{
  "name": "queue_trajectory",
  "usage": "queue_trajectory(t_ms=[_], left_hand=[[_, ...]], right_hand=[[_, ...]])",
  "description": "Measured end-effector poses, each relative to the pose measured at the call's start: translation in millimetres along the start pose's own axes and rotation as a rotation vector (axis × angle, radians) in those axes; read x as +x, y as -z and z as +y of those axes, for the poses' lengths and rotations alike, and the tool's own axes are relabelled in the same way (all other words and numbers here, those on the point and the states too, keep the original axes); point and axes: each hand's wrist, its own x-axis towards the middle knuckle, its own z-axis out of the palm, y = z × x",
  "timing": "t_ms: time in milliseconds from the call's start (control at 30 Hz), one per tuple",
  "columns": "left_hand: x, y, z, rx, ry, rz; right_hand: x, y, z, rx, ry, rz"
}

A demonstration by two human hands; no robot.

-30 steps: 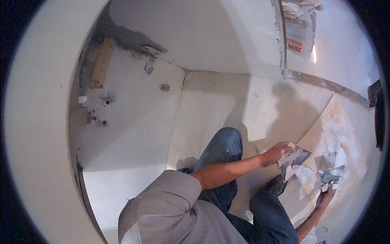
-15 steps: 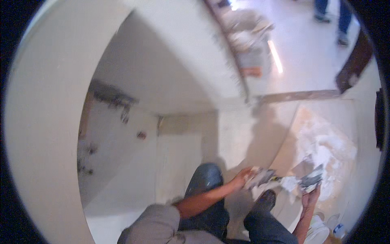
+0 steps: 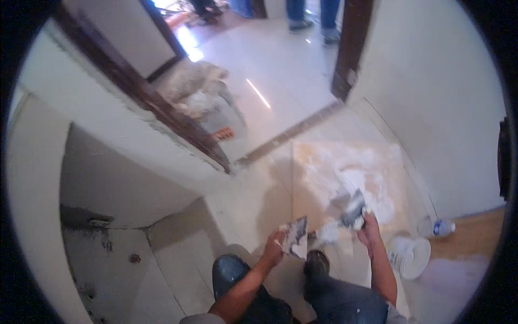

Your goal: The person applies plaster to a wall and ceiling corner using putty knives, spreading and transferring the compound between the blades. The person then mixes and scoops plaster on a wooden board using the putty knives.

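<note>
My left hand (image 3: pixel 275 249) is closed on a flat scraper blade (image 3: pixel 297 236) smeared with white paste, held above the floor in front of my knees. To its right, my right hand (image 3: pixel 369 232) grips a metal putty knife (image 3: pixel 353 209), its blade coated with grey and white paste. Below that blade lies a tan square board (image 3: pixel 303 186), streaked with white putty (image 3: pixel 353 181). Between the two hands shows a white lump (image 3: pixel 328 233) near the board's front edge; a dark, handle-like piece beside it is too small to make out.
A white bucket (image 3: pixel 414 258) and a clear bottle with a blue label (image 3: pixel 443 227) stand at right. Beyond the threshold (image 3: pixel 291 132) sits a grey container (image 3: pixel 229 116) with pale cloth or sacking. Another person's legs (image 3: pixel 313 16) stand farther off. A recess (image 3: pixel 116 178) lies at left.
My view has swung to the right, so the board and doorway sit nearer the middle. The left blade is now raised more upright. Both hands still hold their tools.
</note>
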Motion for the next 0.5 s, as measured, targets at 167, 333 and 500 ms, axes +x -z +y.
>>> queue_trajectory(t_ms=[167,333,500], left_hand=[[9.8,22.6,27.3,0.285,-0.161,-0.028],[21.7,0.8,67.1,-0.985,0.476,0.254],[23.6,-2.0,81.7,-0.925,0.364,0.200]], right_hand=[[18.3,-12.1,-66.1,-0.802,0.221,0.188],[33.0,29.1,-73.1,-1.841,0.597,0.095],[34.3,19.7,-55.3,-1.886,0.422,0.186]])
